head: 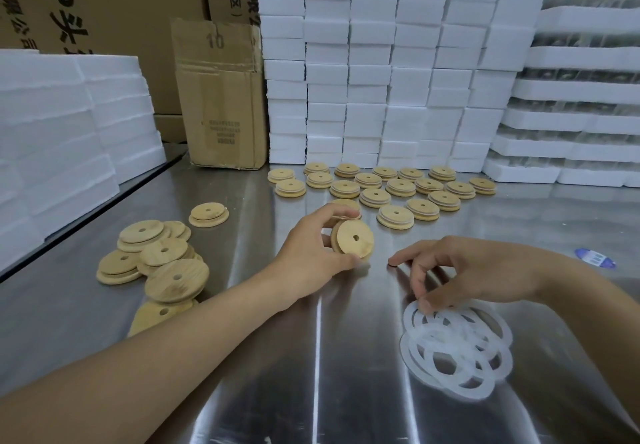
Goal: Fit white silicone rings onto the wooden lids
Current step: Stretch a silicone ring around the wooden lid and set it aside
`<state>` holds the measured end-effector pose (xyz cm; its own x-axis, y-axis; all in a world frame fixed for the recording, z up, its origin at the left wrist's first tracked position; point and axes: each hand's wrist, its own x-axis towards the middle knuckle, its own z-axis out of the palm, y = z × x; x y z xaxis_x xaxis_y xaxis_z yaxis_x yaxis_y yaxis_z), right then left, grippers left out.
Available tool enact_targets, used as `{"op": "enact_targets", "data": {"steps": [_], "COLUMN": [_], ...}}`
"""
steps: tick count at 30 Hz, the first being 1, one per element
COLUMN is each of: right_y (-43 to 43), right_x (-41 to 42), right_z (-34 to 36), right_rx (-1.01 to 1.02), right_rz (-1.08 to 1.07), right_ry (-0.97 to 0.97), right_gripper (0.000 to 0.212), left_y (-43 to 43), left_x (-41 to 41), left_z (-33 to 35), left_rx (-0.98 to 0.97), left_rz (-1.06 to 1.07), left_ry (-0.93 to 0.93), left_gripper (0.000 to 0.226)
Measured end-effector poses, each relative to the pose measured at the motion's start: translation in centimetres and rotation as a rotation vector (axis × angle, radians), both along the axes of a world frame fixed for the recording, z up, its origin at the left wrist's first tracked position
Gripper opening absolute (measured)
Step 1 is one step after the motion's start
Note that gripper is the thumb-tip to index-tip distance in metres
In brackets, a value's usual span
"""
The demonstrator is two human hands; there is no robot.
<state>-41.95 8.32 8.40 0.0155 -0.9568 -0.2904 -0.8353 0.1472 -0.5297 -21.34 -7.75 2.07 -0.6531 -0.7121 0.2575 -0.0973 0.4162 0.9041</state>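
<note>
left hand [311, 253] grips 1 wooden lid [353, 241] on edge, centre | right hand [460, 274] pinches white ring [412, 315] atop ring pile [404, 345], 4 o'clock

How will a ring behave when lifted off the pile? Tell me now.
Probably floppy: the rings look thin and flat, so one would likely sag from the right hand's pinch. Being thin bands, likely very light. They overlap in a tangle, so a neighbour may drag along on the steel table.
</note>
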Motion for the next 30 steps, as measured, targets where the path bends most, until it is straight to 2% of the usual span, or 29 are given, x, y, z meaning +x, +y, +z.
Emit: {"op": "enact_targets", "data": {"steps": [4,7,10,12,15,22,25,30], "right_y": [-0.1,-0.5,-1.2,-1.7,-2.1,-2.8,-2.8,-3.0], "right_x": [0.0,0.4,0.9,1.2,1.7,2.0,2.4,2.8], "right_z": [-0.3,-0.6,-1.4,-2.0,-3.1,-4.2,-4.4,-4.2], "right_rx": [-0.138,-0.325,-0.494,-0.567,-0.646,-0.744,-0.759,-0.799], "right_rz": [-0.102,-0.158,-0.261,-0.284,-0.286,-0.318,-0.297,-0.224], "right_ry": [-0.195,-0.362,-0.464,-0.443,-0.313,-0.22,-0.253,-0.451], "right_gripper": [0.013,0.008,0.022,0.021,0.011,0.01,0.009,0.006], "left_y": [0.1,0.2,0.2,0.3,0.3,0.5,0.8,0.8], "left_x": [0.0,0.0,0.0,0.0,0.0,-0.1,0.0,-0.1], "left_z": [0.2,0.1,0.1,0.2,0.2,0.6,0.4,-0.1], "left_rx": [0.027,0.034,0.05,0.059,0.066,0.126,0.097,-0.084], "left_rz": [-0.042,-0.055,-0.068,-0.076,-0.083,-0.113,-0.126,-0.108], "left_ry": [0.01,0.02,0.033,0.036,0.031,0.048,0.067,0.013], "left_gripper": [0.069,0.07,0.07,0.07,0.071,0.06,0.058,0.061]}}
